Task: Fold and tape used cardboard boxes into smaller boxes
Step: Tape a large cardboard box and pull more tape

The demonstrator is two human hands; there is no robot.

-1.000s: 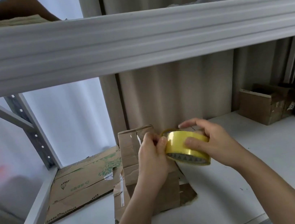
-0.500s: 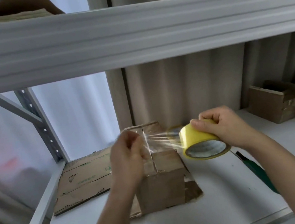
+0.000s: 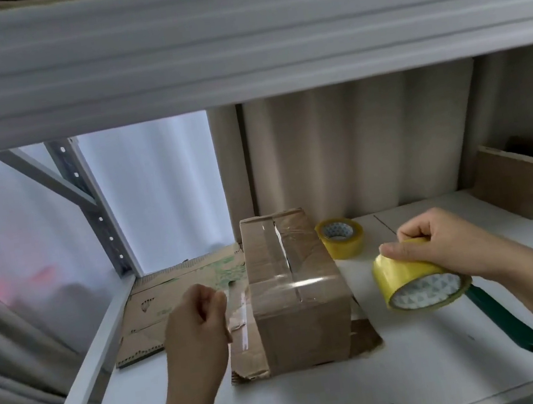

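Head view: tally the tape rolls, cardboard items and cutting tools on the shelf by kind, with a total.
Yellow tape rolls: 2, held roll in the right hand, spare roll.
Assembled boxes: 2, taped box, back box.
Flattened cardboard sheets: 1, printed sheet.
Green-handled cutters: 1, cutter.
Total: 6

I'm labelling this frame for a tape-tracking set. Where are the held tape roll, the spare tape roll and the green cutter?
Held tape roll (image 3: 402, 277): head view, yellow outer band.
Spare tape roll (image 3: 346, 246): head view, its yellow side wall.
Green cutter (image 3: 504, 320): head view, middle of its handle.
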